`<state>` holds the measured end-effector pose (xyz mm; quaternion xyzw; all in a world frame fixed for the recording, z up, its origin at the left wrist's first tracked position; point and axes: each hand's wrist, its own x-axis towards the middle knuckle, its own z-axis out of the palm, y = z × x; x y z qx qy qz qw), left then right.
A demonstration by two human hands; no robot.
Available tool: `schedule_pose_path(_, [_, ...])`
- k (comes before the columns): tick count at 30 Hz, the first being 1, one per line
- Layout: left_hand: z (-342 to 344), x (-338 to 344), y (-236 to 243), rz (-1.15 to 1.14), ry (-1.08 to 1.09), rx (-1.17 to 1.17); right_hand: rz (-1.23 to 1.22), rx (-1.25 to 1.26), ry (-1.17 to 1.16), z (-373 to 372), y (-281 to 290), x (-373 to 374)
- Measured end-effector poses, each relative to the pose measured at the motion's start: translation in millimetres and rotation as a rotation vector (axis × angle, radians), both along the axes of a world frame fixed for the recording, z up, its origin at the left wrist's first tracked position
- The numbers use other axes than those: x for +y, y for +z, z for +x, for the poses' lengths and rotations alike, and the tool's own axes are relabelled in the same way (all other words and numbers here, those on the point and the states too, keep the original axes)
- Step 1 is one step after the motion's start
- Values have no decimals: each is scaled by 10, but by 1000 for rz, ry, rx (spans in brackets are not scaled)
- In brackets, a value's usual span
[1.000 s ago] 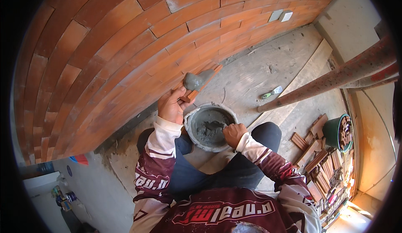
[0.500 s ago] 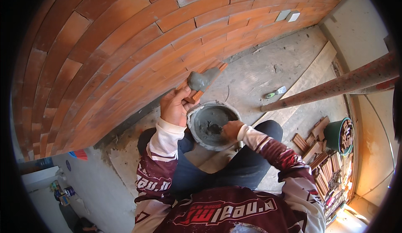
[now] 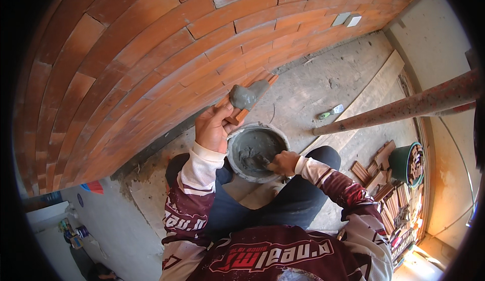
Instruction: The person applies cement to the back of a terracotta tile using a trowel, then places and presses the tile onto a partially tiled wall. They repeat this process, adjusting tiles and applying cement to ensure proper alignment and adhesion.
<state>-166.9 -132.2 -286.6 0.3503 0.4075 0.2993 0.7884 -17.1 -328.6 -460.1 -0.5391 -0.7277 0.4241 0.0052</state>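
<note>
My left hand (image 3: 212, 129) grips the near end of a thin orange brick tile (image 3: 242, 117), holding it tilted beside the brick wall (image 3: 202, 54). A thick lump of wet grey mortar (image 3: 244, 97) lies on the tile's upper face. Just below it, a round bucket (image 3: 233, 164) stands between my knees with more grey mortar (image 3: 255, 143) inside. My right hand (image 3: 284, 163) is closed at the bucket's right rim around a trowel (image 3: 261, 160). The trowel's mortar-coated blade dips into the mix, and its handle is hidden in my fist.
A green-handled scraper (image 3: 331, 112) lies on the concrete floor near a long plank (image 3: 371, 96). A rusty metal pole (image 3: 399, 107) slants in from the right. Beyond my right knee are stacked brick tiles (image 3: 396, 208) and a green bucket (image 3: 401, 167) of brick pieces.
My right hand has shifted slightly with the trowel, whose blade moved through the mortar in the bucket. My left hand and the loaded tile have moved only slightly to the right.
</note>
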Motion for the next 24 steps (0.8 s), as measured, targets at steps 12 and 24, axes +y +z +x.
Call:
schedule_pose_path(12, [23,29,-53,2,-19,19,-30,167,-181,187,137,-230])
schedule_pose_path(24, [-67,84,-51,23,31,22,-283,671,-919,525,1267,-754])
